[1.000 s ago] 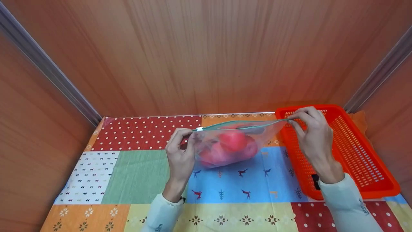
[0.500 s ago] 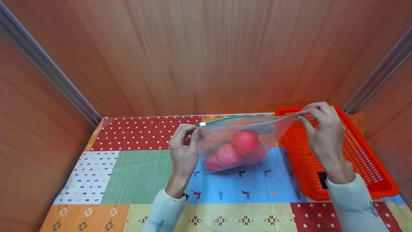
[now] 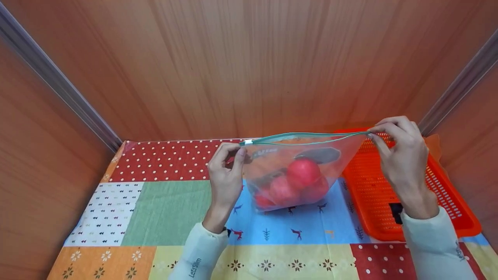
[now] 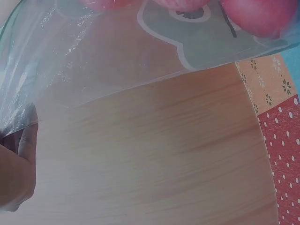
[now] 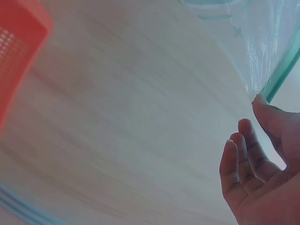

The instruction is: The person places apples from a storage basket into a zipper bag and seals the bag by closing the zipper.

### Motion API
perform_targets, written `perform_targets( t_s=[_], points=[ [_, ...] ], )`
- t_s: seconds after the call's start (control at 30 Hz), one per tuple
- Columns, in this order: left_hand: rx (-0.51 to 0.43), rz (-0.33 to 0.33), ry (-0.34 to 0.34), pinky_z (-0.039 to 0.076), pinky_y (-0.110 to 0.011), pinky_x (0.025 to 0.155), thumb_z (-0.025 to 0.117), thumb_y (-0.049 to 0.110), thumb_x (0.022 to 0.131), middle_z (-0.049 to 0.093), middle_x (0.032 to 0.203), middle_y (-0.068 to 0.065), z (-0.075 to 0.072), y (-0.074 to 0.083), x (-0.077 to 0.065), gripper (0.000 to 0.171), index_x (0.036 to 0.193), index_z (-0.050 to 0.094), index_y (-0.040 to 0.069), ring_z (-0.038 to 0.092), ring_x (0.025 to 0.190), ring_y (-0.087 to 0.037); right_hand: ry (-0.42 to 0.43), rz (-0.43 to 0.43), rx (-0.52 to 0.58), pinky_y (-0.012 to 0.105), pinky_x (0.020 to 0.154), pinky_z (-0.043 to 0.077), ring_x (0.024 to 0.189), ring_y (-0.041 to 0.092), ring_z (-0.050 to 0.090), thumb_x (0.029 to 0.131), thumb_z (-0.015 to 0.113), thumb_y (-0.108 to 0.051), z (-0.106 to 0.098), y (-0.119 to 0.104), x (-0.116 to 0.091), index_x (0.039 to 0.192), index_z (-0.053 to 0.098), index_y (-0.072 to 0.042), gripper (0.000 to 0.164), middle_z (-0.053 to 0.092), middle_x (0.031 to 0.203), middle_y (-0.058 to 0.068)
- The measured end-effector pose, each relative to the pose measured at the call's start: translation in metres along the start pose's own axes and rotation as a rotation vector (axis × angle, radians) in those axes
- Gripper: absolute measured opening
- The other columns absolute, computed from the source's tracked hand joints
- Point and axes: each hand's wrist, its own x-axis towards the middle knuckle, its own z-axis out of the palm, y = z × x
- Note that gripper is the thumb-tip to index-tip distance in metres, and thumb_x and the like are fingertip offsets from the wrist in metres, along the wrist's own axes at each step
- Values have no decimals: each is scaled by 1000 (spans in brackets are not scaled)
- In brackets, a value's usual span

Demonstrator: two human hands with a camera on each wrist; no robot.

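A clear zip bag (image 3: 268, 163) with a green seal strip is stretched between my two hands, its mouth gaping along the middle. Inside, several red apples (image 3: 303, 173) are bunched at the bottom. My left hand (image 3: 226, 171) pinches the bag's upper left corner, right beside the white slider (image 3: 248, 142). The upper right corner is pinched between thumb and fingertips of my right hand (image 3: 404, 155). In the right wrist view the thumb presses the end of the green strip (image 5: 281, 75), other fingers loosely bent. The left wrist view shows apples (image 4: 262, 16) through the printed plastic.
An orange-red plastic basket (image 3: 373, 217) stands on the right, partly behind my right arm. A patchwork-patterned cloth (image 3: 171, 210) covers the table. Wood-grain panels (image 3: 249, 70) close off the back and both sides.
Both hands have risen and shifted to the right, carrying the bag with them. The bag now hangs taller, and the apples have settled lower in it. The basket is about where it was.
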Motion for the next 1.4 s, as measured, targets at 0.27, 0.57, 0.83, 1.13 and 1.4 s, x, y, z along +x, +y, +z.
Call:
perform_targets(
  t_s=[0.27, 0.57, 0.83, 1.13, 1.4],
  points=[
    [5, -14, 10, 65, -36, 82, 70, 7, 101, 69, 101, -11, 3, 7, 6, 11, 110, 70, 0, 74, 86, -21, 7, 12, 1, 10, 89, 35, 108, 18, 52, 95, 76, -6, -6, -2, 4, 109, 79, 2, 16, 68, 119, 18],
    [-16, -6, -22, 65, -35, 78, 70, 3, 100, 69, 99, -14, 2, 6, 8, 15, 113, 67, -3, 73, 81, -24, 4, 19, -14, 11, 86, 34, 106, 22, 53, 95, 77, -6, -4, -3, 5, 108, 79, 2, 16, 68, 118, 18],
    [-33, -5, -63, 66, -35, 77, 69, -2, 99, 69, 100, -17, -2, 3, 4, 19, 118, 65, -5, 74, 82, -26, -22, 64, -21, 22, 95, 45, 108, 22, 55, 97, 75, -11, -2, -2, 4, 112, 79, -2, 18, 68, 122, 14],
    [-25, -6, -76, 65, -34, 74, 68, -1, 100, 71, 95, -16, -2, 4, 1, 15, 114, 66, -5, 75, 82, -25, -29, 80, -15, 56, 99, 56, 109, 23, 54, 98, 75, -12, 1, 1, 2, 114, 79, -2, 19, 68, 123, 14],
    [-39, -36, -42, 66, -36, 70, 69, 1, 101, 71, 93, -16, 1, 8, -3, 14, 113, 66, -5, 75, 78, -25, -23, 73, -18, 54, 103, 54, 110, 29, 57, 97, 76, -11, 3, 2, 0, 113, 79, -1, 19, 67, 122, 16]
  ],
)
